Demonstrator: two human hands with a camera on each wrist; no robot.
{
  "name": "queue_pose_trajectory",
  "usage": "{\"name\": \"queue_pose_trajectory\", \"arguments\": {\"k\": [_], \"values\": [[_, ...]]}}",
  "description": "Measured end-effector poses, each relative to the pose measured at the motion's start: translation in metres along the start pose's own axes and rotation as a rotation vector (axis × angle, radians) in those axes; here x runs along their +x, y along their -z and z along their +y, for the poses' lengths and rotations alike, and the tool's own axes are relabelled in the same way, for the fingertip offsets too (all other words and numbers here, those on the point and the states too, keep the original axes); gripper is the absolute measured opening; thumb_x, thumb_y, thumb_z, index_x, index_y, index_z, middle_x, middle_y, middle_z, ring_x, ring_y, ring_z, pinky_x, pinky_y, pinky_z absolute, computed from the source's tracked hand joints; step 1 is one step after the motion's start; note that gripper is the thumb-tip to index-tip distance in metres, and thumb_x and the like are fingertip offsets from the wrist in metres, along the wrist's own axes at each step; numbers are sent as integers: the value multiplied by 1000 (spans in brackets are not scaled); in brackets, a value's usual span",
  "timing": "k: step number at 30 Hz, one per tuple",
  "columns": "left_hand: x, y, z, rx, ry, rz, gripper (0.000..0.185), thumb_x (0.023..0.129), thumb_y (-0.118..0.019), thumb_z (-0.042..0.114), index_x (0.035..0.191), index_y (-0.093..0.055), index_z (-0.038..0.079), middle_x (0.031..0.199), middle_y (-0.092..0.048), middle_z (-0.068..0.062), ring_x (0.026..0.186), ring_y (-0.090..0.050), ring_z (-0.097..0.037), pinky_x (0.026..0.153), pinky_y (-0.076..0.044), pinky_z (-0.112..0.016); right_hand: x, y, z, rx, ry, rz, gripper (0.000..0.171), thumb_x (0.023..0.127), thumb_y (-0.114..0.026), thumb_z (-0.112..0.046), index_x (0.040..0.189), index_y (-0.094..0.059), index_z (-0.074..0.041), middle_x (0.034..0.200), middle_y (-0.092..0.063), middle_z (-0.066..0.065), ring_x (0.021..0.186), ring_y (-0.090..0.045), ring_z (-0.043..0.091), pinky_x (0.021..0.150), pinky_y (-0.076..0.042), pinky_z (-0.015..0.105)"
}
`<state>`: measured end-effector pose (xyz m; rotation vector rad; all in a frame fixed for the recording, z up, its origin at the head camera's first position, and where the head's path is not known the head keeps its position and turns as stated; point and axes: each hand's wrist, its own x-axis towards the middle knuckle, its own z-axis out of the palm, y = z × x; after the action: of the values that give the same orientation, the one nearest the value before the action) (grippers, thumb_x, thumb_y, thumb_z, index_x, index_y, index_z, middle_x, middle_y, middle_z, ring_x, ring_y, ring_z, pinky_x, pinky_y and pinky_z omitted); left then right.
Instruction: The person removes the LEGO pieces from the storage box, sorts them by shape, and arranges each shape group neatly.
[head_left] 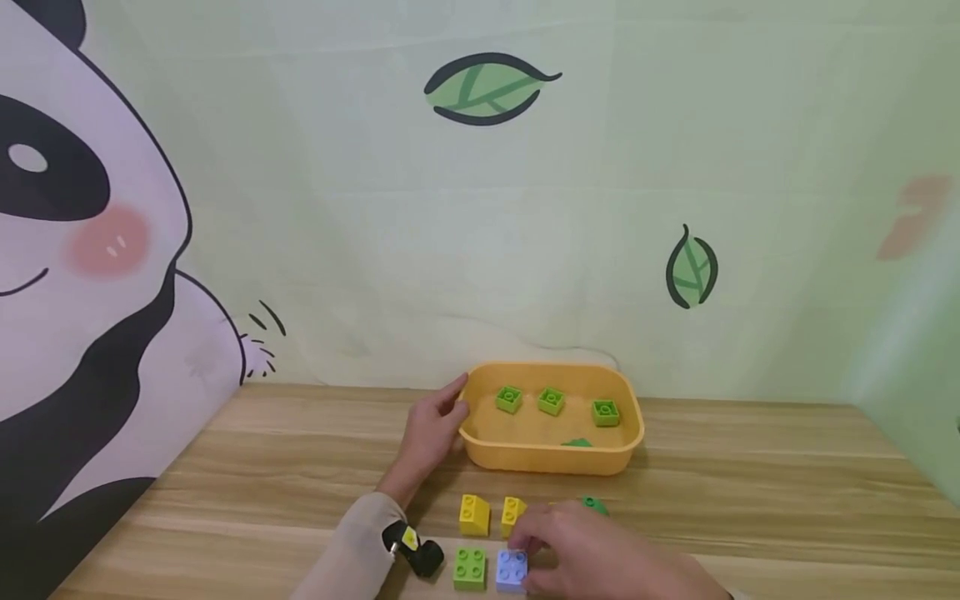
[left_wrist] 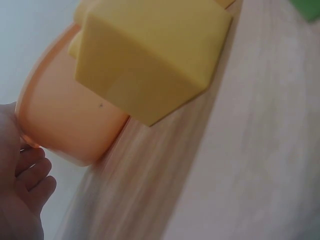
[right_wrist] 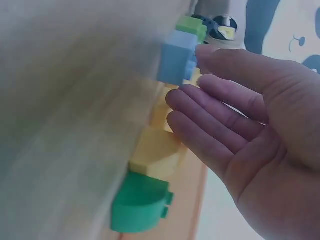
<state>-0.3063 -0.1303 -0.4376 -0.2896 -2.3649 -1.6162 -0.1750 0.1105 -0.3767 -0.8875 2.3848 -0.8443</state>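
My left hand (head_left: 431, 433) holds the left end of a yellow-orange plastic basket (head_left: 551, 460), its fingers bent at the rim. My right hand (head_left: 581, 550) is beside a blue toy brick (head_left: 512, 571), with thumb and index finger spread near its right side and far edge. In the right wrist view, the fingers (right_wrist: 215, 117) extend loosely with nothing between them. Left of the blue brick is a light green brick (head_left: 469, 568). Behind these stand yellow sloped bricks (head_left: 473, 515), partly covered by my right hand, and a dark green curved brick (right_wrist: 140, 202).
Inside the basket lie three light green bricks (head_left: 551, 401) and a dark green piece (head_left: 577, 442), mostly hidden by the front wall. The wooden table (head_left: 750, 483) meets a printed cloth backdrop (head_left: 360, 208) behind the basket. A black wrist camera (head_left: 412, 550) sits on my left sleeve.
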Motion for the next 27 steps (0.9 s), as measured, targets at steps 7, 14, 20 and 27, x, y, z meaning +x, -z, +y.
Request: {"name": "queue_pose_trajectory", "arguments": {"k": [7,14,20,27], "values": [[1,-1,0,17,9,-3,50,100,-59,7,150,-58,3,152,-58,-13,139,-55,-32,113,-46,-49,-6,21,3,-99,156,148,24,92,-83,-14,115,-76,-12,108,-75,-7,99,-68,4,87,-60,26],[0,0,-1,19,0,-2,52,99,-58,9,150,-59,3,151,-59,-12,138,-56,-30,112,-48,-48,-14,42,9,-127,155,230,25,91,-85,-15,114,-76,-11,109,-76,-1,99,-71,12,85,-62,32],[0,1,-1,18,1,-4,51,100,-58,10,150,-59,4,150,-59,-12,131,-59,-25,108,-51,-46,-20,55,21,-130,65,236,26,90,-85,-13,114,-75,-6,109,-75,2,98,-71,22,86,-62,43],[0,0,0,5,12,-6,52,100,-58,12,151,-58,5,151,-58,-11,131,-59,-24,109,-51,-46,-17,57,35,-109,-43,165,24,87,-87,-11,108,-76,-8,98,-72,-5,88,-66,16,82,-61,40]]}}
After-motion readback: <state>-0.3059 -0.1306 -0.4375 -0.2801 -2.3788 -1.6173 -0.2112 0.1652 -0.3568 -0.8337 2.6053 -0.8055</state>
